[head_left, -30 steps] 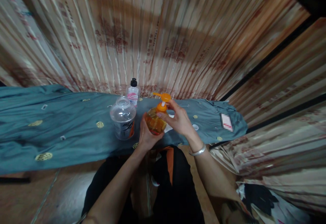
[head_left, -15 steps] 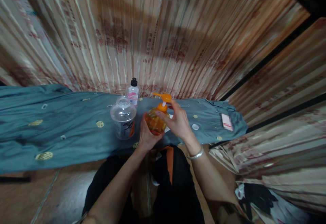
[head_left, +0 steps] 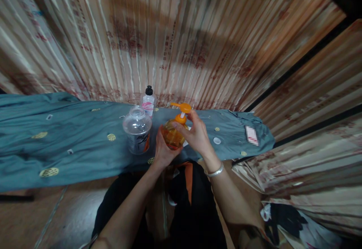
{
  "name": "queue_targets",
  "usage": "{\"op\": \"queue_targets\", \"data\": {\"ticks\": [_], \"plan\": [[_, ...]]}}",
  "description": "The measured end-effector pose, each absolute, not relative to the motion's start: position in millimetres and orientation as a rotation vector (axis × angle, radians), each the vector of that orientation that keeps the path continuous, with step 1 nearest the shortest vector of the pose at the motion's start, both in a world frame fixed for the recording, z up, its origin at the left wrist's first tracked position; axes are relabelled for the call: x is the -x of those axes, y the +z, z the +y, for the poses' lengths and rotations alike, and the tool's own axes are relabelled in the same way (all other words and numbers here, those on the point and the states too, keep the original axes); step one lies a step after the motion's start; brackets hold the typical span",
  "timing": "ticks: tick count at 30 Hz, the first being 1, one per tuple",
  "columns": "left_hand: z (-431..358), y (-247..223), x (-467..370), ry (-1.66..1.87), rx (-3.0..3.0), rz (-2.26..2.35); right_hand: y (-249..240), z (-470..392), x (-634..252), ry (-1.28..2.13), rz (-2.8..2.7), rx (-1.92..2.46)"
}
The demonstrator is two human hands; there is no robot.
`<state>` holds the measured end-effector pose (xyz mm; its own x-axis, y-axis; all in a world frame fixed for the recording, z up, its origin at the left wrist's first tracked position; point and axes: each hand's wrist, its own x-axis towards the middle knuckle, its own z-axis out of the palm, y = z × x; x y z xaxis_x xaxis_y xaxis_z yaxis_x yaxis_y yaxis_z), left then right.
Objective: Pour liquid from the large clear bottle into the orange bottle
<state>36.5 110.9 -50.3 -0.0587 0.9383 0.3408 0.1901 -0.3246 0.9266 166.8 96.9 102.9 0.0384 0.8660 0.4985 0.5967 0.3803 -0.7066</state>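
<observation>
A pump bottle (head_left: pixel 173 136) of amber liquid, topped by an orange pump head (head_left: pixel 185 108), is held over the front part of the cloth-covered surface. My left hand (head_left: pixel 165 151) is wrapped round its lower left side and base. At the neck and upper right side, my right hand (head_left: pixel 198 131) grips it with thumb and fingers, just below the pump head. Left of the hands stands a clear, wide plastic bottle (head_left: pixel 137 132) with an open mouth. Behind that, a smaller clear bottle (head_left: pixel 148 102) with a black cap and pink label stands upright.
A teal patterned cloth (head_left: pixel 85 139) covers the long narrow surface. A round white cap-like disc (head_left: pixel 217 140) and a blurred white-and-red packet (head_left: pixel 251 136) lie to the right. Pleated curtains (head_left: pixel 169 41) hang behind and on the right; dark fabric (head_left: pixel 288 217) sits at lower right.
Almost nothing differs. The view has shifted very slightly; both hands keep the same hold on the pump bottle.
</observation>
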Motion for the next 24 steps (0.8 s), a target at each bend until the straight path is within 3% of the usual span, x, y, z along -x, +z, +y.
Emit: {"op": "queue_targets", "data": {"ticks": [4, 10, 18, 24], "plan": [[110.5, -51.3, -36.6, 1.443, -1.555, 1.231, 102.9, 97.4, -165.0, 0.329, -1.570, 1.401], [110.4, -53.3, -38.9, 1.456, -1.553, 1.240, 100.7, 94.7, -166.4, 0.518, -1.685, 1.178], [110.6, -55.6, -38.8, 1.468, -1.565, 1.242, 102.9, 95.7, -163.0, 0.333, -1.533, 1.395], [109.9, -56.7, -39.4, 1.470, -1.570, 1.234, 103.1, 93.1, -168.0, 0.526, -1.702, 1.180]]}}
